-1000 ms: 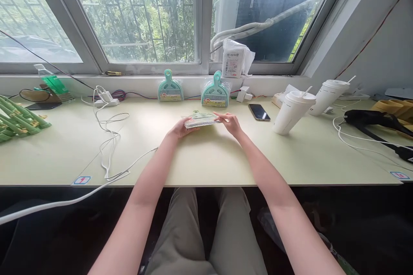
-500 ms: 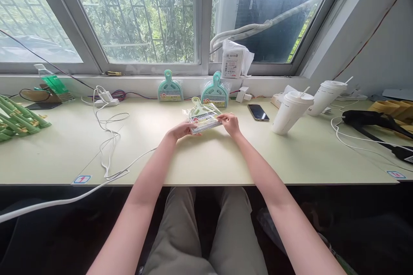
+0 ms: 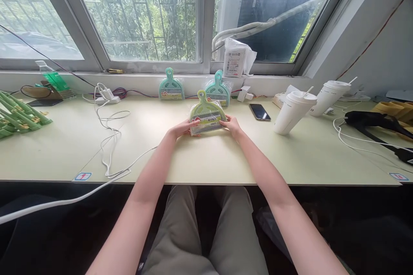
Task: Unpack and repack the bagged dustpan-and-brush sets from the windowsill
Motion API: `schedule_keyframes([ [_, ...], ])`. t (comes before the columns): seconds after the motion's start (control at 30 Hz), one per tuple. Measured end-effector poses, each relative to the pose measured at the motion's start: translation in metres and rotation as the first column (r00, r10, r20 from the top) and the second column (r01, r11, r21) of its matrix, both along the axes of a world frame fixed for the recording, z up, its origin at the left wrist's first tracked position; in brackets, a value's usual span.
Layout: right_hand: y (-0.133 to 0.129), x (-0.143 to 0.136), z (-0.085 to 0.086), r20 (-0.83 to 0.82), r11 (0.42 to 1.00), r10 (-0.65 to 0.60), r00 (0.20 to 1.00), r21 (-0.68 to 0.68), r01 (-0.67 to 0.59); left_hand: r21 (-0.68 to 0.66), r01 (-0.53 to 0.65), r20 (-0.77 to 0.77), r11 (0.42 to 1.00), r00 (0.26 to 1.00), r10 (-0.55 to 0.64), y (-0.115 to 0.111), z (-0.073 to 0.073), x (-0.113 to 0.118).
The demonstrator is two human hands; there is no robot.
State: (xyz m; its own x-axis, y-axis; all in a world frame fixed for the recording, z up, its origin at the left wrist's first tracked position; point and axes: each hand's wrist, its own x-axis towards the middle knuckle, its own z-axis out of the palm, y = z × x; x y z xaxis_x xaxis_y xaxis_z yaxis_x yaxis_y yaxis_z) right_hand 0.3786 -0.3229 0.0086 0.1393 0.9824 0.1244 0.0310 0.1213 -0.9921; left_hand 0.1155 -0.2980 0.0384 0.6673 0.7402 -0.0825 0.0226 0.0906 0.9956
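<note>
A green dustpan and brush set [image 3: 208,116] in clear plastic wrap is held nearly upright over the middle of the table. My left hand [image 3: 183,129] grips its lower left edge, and my right hand [image 3: 232,125] has hold of its right edge. Behind it, against the wall, stand two similar wrapped teal sets: one set [image 3: 171,86] is to the left, while the other [image 3: 218,88] is partly hidden by the held one.
A phone [image 3: 260,112] and two white lidded cups [image 3: 293,114] lie to the right. White cables [image 3: 111,137] run over the table's left part. At the far left are green stalks [image 3: 22,116] and a green bottle [image 3: 54,79]. A wrapped box [image 3: 235,62] sits on the sill.
The held set has been tipped up from a flatter, slanted pose to nearly upright, its handle now pointing up. My right hand has shifted from its top right area to its right edge.
</note>
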Motion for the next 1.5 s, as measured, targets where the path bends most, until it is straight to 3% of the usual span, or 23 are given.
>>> schedule_keyframes([
  [0.17, 0.002, 0.002, 0.000, -0.116, 0.987, -0.159, 0.980, -0.022, 0.157, 0.196, -0.074, 0.012, 0.978, 0.997, 0.073, 0.002, -0.001, 0.002],
  [0.3, 0.002, 0.001, 0.000, -0.002, 0.990, -0.116, 0.993, 0.078, 0.116, 0.302, -0.293, -0.059, 0.907, 0.944, 0.324, 0.018, -0.013, 0.007],
  [0.37, -0.001, -0.007, 0.003, 0.111, 0.983, -0.099, 0.989, 0.168, 0.080, 0.357, -0.424, -0.029, 0.832, 0.886, 0.463, 0.027, -0.017, 0.005],
  [0.43, -0.005, -0.019, 0.007, 0.238, 0.963, -0.137, 0.962, 0.259, 0.073, 0.464, -0.528, -0.016, 0.711, 0.798, 0.603, 0.032, -0.016, 0.001],
  [0.5, -0.009, -0.033, 0.009, 0.329, 0.938, -0.203, 0.922, 0.335, 0.087, 0.593, -0.565, -0.053, 0.574, 0.684, 0.728, 0.033, -0.014, -0.005],
  [0.57, -0.012, -0.045, 0.008, 0.367, 0.921, -0.241, 0.898, 0.379, 0.093, 0.688, -0.545, -0.105, 0.479, 0.578, 0.809, 0.032, -0.012, -0.011],
  [0.63, -0.011, -0.056, 0.003, 0.387, 0.923, -0.240, 0.890, 0.376, 0.086, 0.732, -0.506, -0.154, 0.456, 0.530, 0.834, 0.034, -0.013, -0.018],
  [0.7, -0.002, -0.066, -0.004, 0.423, 0.936, -0.220, 0.879, 0.346, 0.067, 0.751, -0.452, -0.213, 0.482, 0.525, 0.824, 0.044, -0.015, -0.028],
  [0.8, 0.027, -0.088, -0.012, 0.504, 0.950, -0.180, 0.845, 0.311, 0.017, 0.777, -0.389, -0.295, 0.494, 0.469, 0.832, 0.072, -0.019, -0.049],
  [0.93, 0.081, -0.126, -0.010, 0.644, 0.952, -0.227, 0.730, 0.306, 0.026, 0.761, -0.476, -0.285, 0.442, 0.366, 0.886, 0.121, -0.024, -0.084],
  [1.03, 0.124, -0.151, -0.007, 0.730, 0.958, -0.222, 0.647, 0.285, 0.007, 0.701, -0.571, -0.261, 0.427, 0.353, 0.899, 0.157, -0.028, -0.106],
  [1.2, 0.197, -0.171, -0.009, 0.737, 0.951, -0.246, 0.629, 0.309, 0.009, 0.668, -0.609, -0.276, 0.428, 0.331, 0.902, 0.211, -0.031, -0.123],
  [1.27, 0.227, -0.175, -0.013, 0.716, 0.933, -0.318, 0.622, 0.354, 0.069, 0.758, -0.544, -0.235, 0.360, 0.288, 0.929, 0.230, -0.032, -0.123],
  [1.37, 0.267, -0.181, -0.017, 0.697, 0.906, -0.387, 0.604, 0.409, 0.109, 0.864, -0.457, -0.122, 0.212, 0.219, 0.968, 0.256, -0.033, -0.122],
  [1.4, 0.277, -0.183, -0.018, 0.705, 0.907, -0.385, 0.596, 0.407, 0.104, 0.867, -0.460, -0.102, 0.192, 0.213, 0.972, 0.264, -0.034, -0.121],
  [1.43, 0.287, -0.185, -0.019, 0.719, 0.914, -0.370, 0.588, 0.395, 0.093, 0.856, -0.475, -0.107, 0.203, 0.222, 0.969, 0.272, -0.035, -0.122],
  [1.5, 0.301, -0.188, -0.020, 0.748, 0.935, -0.317, 0.583, 0.348, 0.062, 0.811, -0.507, -0.167, 0.293, 0.278, 0.946, 0.286, -0.037, -0.124],
])
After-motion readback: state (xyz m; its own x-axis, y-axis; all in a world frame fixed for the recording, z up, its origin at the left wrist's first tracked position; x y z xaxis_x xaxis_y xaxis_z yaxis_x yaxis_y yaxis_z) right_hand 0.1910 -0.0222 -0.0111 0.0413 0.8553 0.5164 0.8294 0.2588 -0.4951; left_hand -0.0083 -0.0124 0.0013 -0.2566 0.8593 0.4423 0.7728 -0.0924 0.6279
